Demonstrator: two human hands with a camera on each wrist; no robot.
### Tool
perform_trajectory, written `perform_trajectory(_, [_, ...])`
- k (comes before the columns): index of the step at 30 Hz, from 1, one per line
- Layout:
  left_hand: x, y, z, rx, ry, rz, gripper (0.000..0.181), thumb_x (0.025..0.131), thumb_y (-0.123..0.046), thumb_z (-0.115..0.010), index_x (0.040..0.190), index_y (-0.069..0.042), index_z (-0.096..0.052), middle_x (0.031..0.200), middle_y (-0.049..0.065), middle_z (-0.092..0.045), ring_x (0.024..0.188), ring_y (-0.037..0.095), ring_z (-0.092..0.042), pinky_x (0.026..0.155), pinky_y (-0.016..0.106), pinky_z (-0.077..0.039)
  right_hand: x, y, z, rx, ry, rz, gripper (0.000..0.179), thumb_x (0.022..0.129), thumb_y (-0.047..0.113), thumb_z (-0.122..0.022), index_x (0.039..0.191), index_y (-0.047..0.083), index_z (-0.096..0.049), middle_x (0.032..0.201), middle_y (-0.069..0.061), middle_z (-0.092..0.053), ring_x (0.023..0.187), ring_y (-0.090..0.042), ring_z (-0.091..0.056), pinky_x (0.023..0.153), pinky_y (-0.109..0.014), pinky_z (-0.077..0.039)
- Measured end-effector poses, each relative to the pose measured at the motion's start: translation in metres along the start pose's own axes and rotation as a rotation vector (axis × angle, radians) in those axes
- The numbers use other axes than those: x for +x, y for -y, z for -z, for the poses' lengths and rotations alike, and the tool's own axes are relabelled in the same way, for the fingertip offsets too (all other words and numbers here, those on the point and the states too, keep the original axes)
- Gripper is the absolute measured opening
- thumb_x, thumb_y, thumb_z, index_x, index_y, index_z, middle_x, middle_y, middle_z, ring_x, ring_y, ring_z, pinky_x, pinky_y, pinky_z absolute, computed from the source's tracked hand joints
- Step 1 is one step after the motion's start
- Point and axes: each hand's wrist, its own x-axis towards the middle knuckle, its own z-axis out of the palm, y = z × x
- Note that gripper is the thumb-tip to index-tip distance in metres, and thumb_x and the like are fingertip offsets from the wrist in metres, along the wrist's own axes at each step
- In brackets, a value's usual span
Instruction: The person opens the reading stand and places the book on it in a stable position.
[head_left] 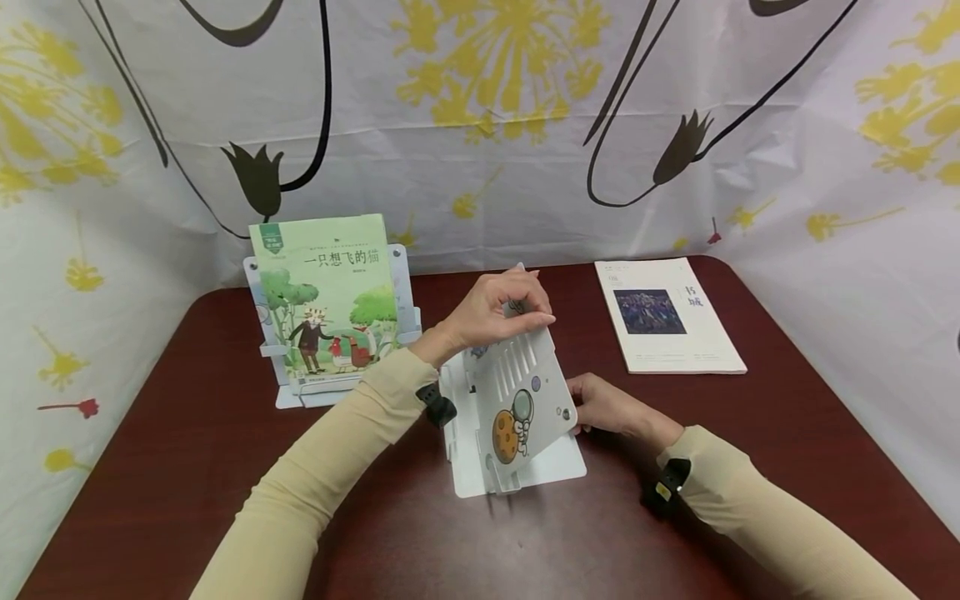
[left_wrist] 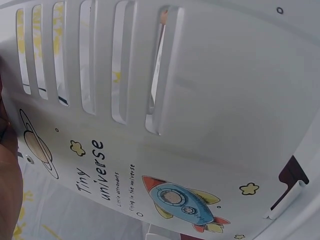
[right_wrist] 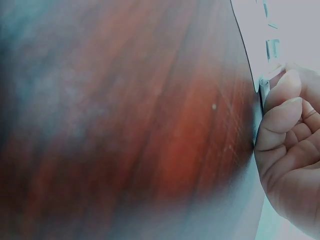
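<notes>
A white metal book stand (head_left: 542, 421) with cartoon prints and a row of slots stands at mid-table, its back plate tilted over a flat base (head_left: 555, 469). My left hand (head_left: 504, 310) holds the plate's top edge between thumb and fingers. In the left wrist view, the plate's slotted face (left_wrist: 225, 100) shows a rocket print and the words "Tiny universe". Low at the stand's right side, my right hand (head_left: 609, 406) pinches a part near the base, its fingertips partly hidden by the plate. The right wrist view shows those fingers (right_wrist: 282, 117) curled at the stand's white edge.
Back left, a green picture book (head_left: 337, 292) leans on a second white stand (head_left: 402, 279). A white book (head_left: 678, 354) with a dark picture lies flat at the back right. The dark red table (head_left: 187, 467) meets a patterned cloth (head_left: 465, 192) behind and at both sides.
</notes>
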Motion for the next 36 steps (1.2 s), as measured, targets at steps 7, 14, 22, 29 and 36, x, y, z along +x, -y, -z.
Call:
perform_trajectory(7, [0.0, 0.001, -0.001, 0.007, 0.003, -0.015, 0.008, 0.079, -0.002, -0.073, 0.077, -0.009, -0.07, 0.078, 0.001, -0.067, 0.077, 0.008, -0.055, 0.106, 0.041, -0.036, 0.001, 0.0, 0.0, -0.01, -0.02, -0.013, 0.011, 0.083, -0.004, -0.063, 0.092, -0.008, -0.065, 0.064, 0.0, -0.061, 0.048, -0.006, -0.051, 0.044, -0.02, -0.041])
perform_trajectory(14, [0.001, 0.0, -0.003, -0.013, 0.013, -0.007, 0.009, 0.079, -0.001, -0.073, 0.075, -0.008, -0.069, 0.077, 0.002, -0.066, 0.076, 0.009, -0.055, 0.106, 0.033, -0.037, -0.001, 0.003, -0.003, -0.008, -0.037, -0.019, 0.011, 0.082, -0.006, -0.063, 0.092, -0.009, -0.066, 0.065, -0.001, -0.061, 0.047, -0.005, -0.05, 0.043, -0.019, -0.041])
perform_trajectory(22, [0.005, -0.02, -0.002, -0.022, 0.023, 0.01, 0.01, 0.076, 0.007, -0.071, 0.072, -0.001, -0.066, 0.074, 0.011, -0.066, 0.076, 0.016, -0.056, 0.107, 0.036, -0.036, 0.001, 0.002, -0.007, -0.002, -0.05, -0.008, 0.012, 0.08, -0.007, -0.063, 0.092, -0.008, -0.067, 0.061, 0.001, -0.058, 0.046, -0.005, -0.048, 0.042, -0.019, -0.039])
perform_trajectory(29, [0.001, -0.002, -0.005, -0.032, 0.016, -0.02, 0.01, 0.078, 0.002, -0.072, 0.074, -0.005, -0.068, 0.075, 0.005, -0.067, 0.076, 0.012, -0.056, 0.108, 0.035, -0.036, 0.001, 0.005, -0.007, -0.005, -0.048, -0.012, 0.011, 0.081, -0.006, -0.063, 0.091, -0.008, -0.067, 0.061, 0.001, -0.058, 0.047, -0.005, -0.048, 0.043, -0.019, -0.039])
perform_trajectory(36, [0.001, 0.006, -0.009, -0.059, 0.02, -0.057, 0.01, 0.078, 0.001, -0.072, 0.074, -0.007, -0.068, 0.076, 0.003, -0.066, 0.075, 0.009, -0.055, 0.109, 0.038, -0.034, 0.0, 0.004, -0.006, 0.012, -0.04, 0.005, 0.013, 0.078, -0.009, -0.063, 0.091, -0.008, -0.067, 0.06, 0.0, -0.057, 0.047, -0.006, -0.048, 0.042, -0.02, -0.039])
